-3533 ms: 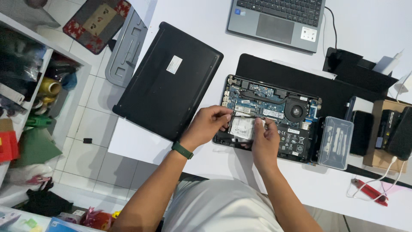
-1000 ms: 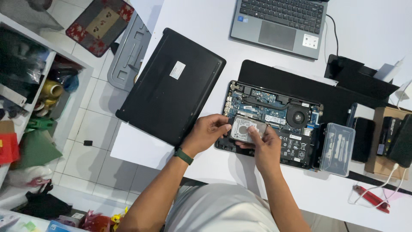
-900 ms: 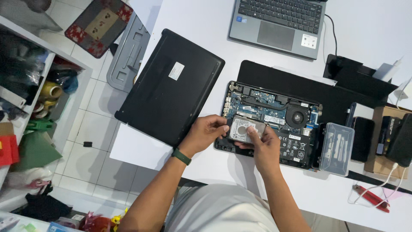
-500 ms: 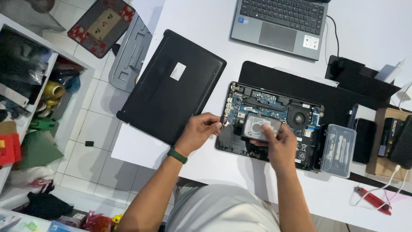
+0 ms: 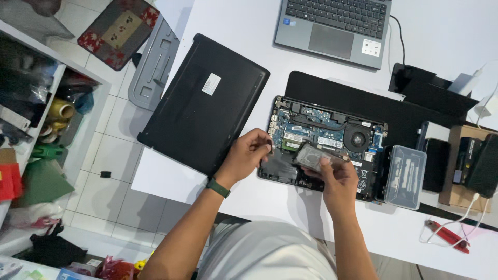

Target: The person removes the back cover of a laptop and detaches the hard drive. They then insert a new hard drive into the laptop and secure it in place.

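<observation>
Hard drive, a flat silver unit, sits at centre right of the frame, lifted clear above the opened laptop base and tilted. The right hand grips it from below and at its near edge, with the fingers closed around the drive body. The left hand is just left of the drive, at the left edge of the laptop base; its fingertips are pinched narrowly together on a small item that is too small to identify. A green wristband is worn on the left wrist.

The laptop base lies with its underside up, exposing a blue circuit board and a round black fan. It rests partly on a black mat. The removed black bottom cover lies to the left, toward upper centre, overhanging the edge of the white table. A clear plastic parts box stands just beside the right edge of the base. A grey laptop lies open at the top of the frame. A red-handled tool lies at lower right.
</observation>
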